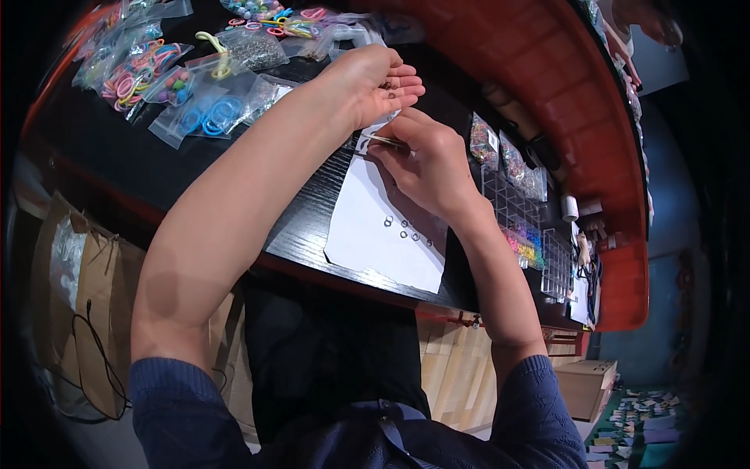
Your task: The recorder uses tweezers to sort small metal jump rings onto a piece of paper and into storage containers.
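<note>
My left hand [381,87] is turned palm up over the black table, its fingers stretched out and slightly cupped. A few small dark metal rings [390,86] lie loose on its fingers. Just below it, my right hand [426,152] is closed in a pinch; a thin, pale, stick-like piece [384,139] shows at its fingertips, too small to name. Beneath the right hand lies a white sheet of paper [367,211]. Several more small rings [404,224] are scattered on the sheet, near its right side.
Clear bags of colourful hair ties [141,74] and blue rings [221,116] fill the table's far left. To the right stand bead bags [484,141], a clear compartment box [516,207] and a red raised edge [625,266]. A cardboard box [101,313] is at lower left.
</note>
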The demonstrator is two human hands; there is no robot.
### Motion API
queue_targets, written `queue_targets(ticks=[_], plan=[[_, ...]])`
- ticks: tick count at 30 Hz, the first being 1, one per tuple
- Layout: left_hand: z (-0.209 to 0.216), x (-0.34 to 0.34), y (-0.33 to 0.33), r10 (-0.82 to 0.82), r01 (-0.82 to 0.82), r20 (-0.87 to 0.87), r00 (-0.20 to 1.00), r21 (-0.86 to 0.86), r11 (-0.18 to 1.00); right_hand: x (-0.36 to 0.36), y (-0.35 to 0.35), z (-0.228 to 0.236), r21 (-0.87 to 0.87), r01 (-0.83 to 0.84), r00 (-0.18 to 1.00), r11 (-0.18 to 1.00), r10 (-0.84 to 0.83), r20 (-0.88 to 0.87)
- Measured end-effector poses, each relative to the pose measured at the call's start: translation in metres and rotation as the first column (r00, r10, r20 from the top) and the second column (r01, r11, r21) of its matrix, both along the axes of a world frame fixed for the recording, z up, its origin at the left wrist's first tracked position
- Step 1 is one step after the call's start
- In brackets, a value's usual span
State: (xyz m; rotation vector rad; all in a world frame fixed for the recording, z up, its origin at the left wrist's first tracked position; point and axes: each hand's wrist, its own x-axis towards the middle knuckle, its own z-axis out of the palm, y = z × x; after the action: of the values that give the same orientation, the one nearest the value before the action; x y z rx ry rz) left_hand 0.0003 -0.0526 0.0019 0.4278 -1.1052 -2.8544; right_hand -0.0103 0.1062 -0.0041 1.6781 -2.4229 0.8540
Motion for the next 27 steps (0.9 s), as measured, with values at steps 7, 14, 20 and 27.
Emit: queue_targets(ticks=[7,14,20,27], plan=[[-0.002,0.001,-0.002,-0.002,0.002,0.018,1.0,0.011,1.0,0.001,0.004,0.008,-0.016,-0.018,0.976,1.0,0.014,-0.216],[0.0,0.003,0.009,-0.116,0.114,0.041,0.992,0.034,0.993,-0.022,0.007,0.01,-0.299,0.148,0.967,0.943,-0.201,-0.157],[-0.005,0.0,0.006,-0.183,0.179,0.041,0.982,0.091,0.98,-0.011,0.011,0.009,-0.375,0.225,0.973,0.899,-0.225,0.043],[-0.008,-0.005,-0.005,0.074,-0.074,0.003,0.997,0.026,0.997,0.007,0.002,-0.002,-0.026,0.147,0.988,0.989,-0.145,0.047]])
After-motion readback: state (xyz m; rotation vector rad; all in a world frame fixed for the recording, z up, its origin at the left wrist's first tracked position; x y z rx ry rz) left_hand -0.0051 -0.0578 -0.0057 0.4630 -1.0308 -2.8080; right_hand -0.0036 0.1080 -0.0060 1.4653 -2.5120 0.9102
